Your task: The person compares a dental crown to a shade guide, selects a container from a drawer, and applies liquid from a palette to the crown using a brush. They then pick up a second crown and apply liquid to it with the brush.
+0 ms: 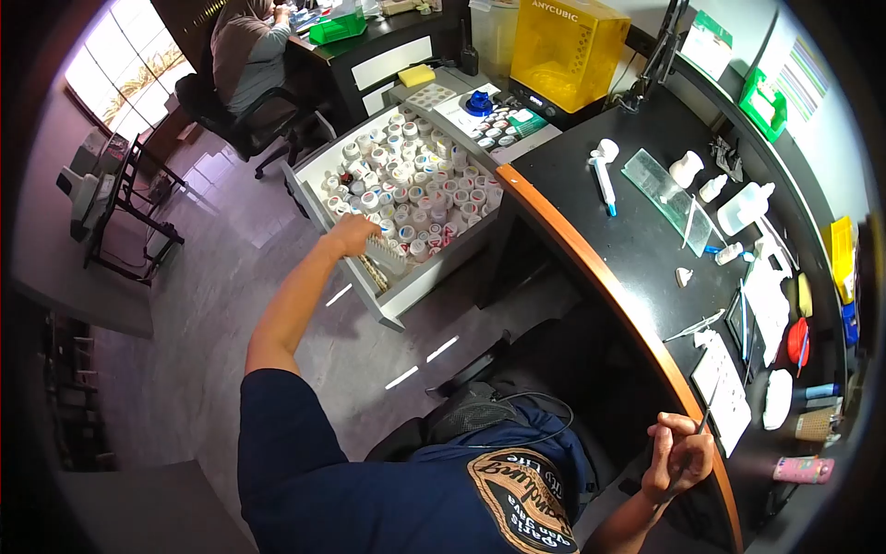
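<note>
My left hand [353,235] is at the near-left edge of an open drawer [420,286], its fingers curled over a pale, ridged piece at the drawer's front; whether it grips that piece is unclear. Many small white-capped jars [406,175] fill the drawer, some with coloured marks on the lids. On the right, my right hand [678,454] is raised beside the desk's orange edge [591,242], fingers closed around a thin dark tool [710,406] that points up over a white sheet [722,392].
The black desk holds a glass plate [674,198], white bottles [746,209], a white-and-blue tool [604,180] and a red item [797,341]. A yellow box [568,51] stands behind. Another person [249,55] sits at the back left on a black chair [217,115].
</note>
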The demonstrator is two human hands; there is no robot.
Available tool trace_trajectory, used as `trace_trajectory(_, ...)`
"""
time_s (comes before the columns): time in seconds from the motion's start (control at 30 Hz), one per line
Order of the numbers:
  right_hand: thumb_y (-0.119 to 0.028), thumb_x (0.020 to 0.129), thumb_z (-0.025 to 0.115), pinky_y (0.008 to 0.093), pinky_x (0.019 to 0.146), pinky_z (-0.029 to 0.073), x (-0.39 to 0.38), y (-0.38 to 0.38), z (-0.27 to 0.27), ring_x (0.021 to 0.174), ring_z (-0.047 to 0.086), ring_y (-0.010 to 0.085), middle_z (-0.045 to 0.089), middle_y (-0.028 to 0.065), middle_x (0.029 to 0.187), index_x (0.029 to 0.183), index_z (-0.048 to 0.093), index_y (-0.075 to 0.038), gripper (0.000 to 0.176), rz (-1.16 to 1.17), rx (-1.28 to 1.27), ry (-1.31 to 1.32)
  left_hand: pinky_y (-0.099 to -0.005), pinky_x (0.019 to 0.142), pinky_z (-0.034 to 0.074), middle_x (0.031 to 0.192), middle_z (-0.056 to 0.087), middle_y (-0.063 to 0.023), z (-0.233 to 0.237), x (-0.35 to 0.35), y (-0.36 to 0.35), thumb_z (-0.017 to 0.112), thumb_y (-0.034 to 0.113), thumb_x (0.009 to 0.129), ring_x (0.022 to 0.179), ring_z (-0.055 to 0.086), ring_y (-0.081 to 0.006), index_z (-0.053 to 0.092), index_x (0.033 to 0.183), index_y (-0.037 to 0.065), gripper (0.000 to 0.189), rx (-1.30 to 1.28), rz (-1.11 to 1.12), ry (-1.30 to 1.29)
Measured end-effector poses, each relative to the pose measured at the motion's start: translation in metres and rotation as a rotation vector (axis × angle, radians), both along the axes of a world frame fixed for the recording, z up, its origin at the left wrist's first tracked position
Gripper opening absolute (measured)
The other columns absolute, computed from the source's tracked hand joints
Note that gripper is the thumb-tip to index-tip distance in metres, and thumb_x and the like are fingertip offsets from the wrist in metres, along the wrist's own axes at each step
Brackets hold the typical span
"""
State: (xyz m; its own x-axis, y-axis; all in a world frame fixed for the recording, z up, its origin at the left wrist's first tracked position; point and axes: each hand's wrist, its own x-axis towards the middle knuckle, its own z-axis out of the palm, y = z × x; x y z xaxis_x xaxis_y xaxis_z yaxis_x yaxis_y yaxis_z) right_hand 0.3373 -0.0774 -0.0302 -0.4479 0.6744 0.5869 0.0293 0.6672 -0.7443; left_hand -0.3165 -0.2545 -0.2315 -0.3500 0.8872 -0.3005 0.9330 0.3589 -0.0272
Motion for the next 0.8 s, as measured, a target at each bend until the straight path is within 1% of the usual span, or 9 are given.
trace_trajectory(0.13,0.014,0.092,0.062,0.0279,0.065,0.058,-0.002,-0.001,-0.003,0.071,0.068,0.0182,0.073,0.0253,0.098,0.082,0.041,-0.005,0.03,0.032,0.018,-0.016,-0.0479,0.09,0.052,0.098,0.073,-0.0198,0.064,0.001,0.0,0.067,0.005,0.077,0.099,0.071,-0.0386,0.072,0.118,0.012,0.042,0.2,0.063,-0.126)
trace_trajectory(0.23,0.014,0.09,0.065,0.029,0.066,0.06,-0.007,-0.007,-0.001,0.075,0.07,0.0197,0.073,0.0254,0.096,0.082,0.043,-0.004,0.03,0.068,0.017,-0.027,-0.0443,0.089,0.051,0.1,0.072,-0.0227,0.133,0.037,0.013,0.058,-0.001,0.085,0.101,0.071,-0.036,0.068,0.12,0.008,0.038,0.481,0.181,-0.391)
trace_trajectory(0.27,0.014,0.089,0.066,0.0293,0.066,0.061,-0.016,-0.008,-0.001,0.076,0.071,0.0204,0.073,0.0254,0.095,0.082,0.043,-0.004,0.03,0.09,0.025,-0.025,-0.0404,0.089,0.05,0.104,0.072,-0.0225,0.173,0.077,0.02,0.05,-0.006,0.091,0.101,0.071,-0.0324,0.066,0.123,0.006,0.038,0.507,0.188,-0.383)
trace_trajectory(0.33,0.015,0.085,0.068,0.0299,0.064,0.061,-0.026,-0.011,-0.001,0.073,0.072,0.0223,0.074,0.0251,0.091,0.081,0.045,-0.003,0.03,0.136,0.05,0.002,-0.0382,0.092,0.05,0.109,0.073,-0.0206,0.187,0.106,0.029,0.05,-0.002,0.095,0.102,0.07,-0.0317,0.066,0.126,0.004,0.035,0.625,0.098,-0.46)
trace_trajectory(0.47,0.012,0.082,0.074,0.0324,0.06,0.058,-0.037,-0.015,0.0,0.067,0.073,0.0252,0.075,0.0246,0.084,0.079,0.045,-0.005,0.033,0.153,0.116,-0.034,-0.0369,0.094,0.05,0.113,0.073,-0.0197,0.231,0.19,0.045,0.048,0.002,0.097,0.106,0.07,-0.03,0.065,0.125,-0.003,0.033,0.627,-0.087,-0.59)
trace_trajectory(0.5,0.012,0.077,0.076,0.0256,0.052,0.05,-0.039,-0.015,0.0,0.057,0.067,0.0196,0.077,0.0267,0.088,0.075,0.046,-0.006,0.036,0.163,0.094,-0.009,-0.0365,0.094,0.051,0.114,0.073,-0.0196,0.236,0.21,0.046,0.048,0.001,0.096,0.105,0.071,-0.0287,0.065,0.125,-0.003,0.034,0.675,-0.161,-0.6)
trace_trajectory(0.63,0.003,0.078,0.087,0.0322,0.067,0.063,-0.049,-0.021,-0.006,0.088,0.076,0.0286,0.075,0.0314,0.108,0.081,0.051,-0.002,0.037,0.224,0.052,0.088,-0.033,0.088,0.053,0.107,0.074,-0.0191,0.245,0.281,0.049,0.047,-0.003,0.092,0.095,0.073,-0.0251,0.066,0.128,-0.005,0.041,0.708,-0.274,-0.786)
trace_trajectory(0.73,-0.02,0.073,0.098,0.0399,0.085,0.064,-0.05,-0.028,-0.011,0.117,0.072,0.0388,0.062,0.0389,0.133,0.091,0.051,-0.002,0.054,0.206,0.016,0.042,-0.0294,0.079,0.05,0.094,0.071,-0.0153,0.237,0.32,0.052,0.047,-0.005,0.089,0.084,0.067,-0.0176,0.065,0.13,-0.005,0.045,0.664,-0.271,-0.943)
trace_trajectory(0.8,-0.026,0.069,0.1,0.0406,0.087,0.064,-0.049,-0.032,-0.018,0.116,0.072,0.0389,0.06,0.0397,0.135,0.092,0.05,-0.002,0.06,0.151,0.005,0.042,-0.0343,0.078,0.053,0.099,0.07,-0.0191,0.236,0.339,0.053,0.051,-0.005,0.09,0.084,0.07,-0.0263,0.063,0.131,-0.004,0.042,0.588,-0.263,-1.027)
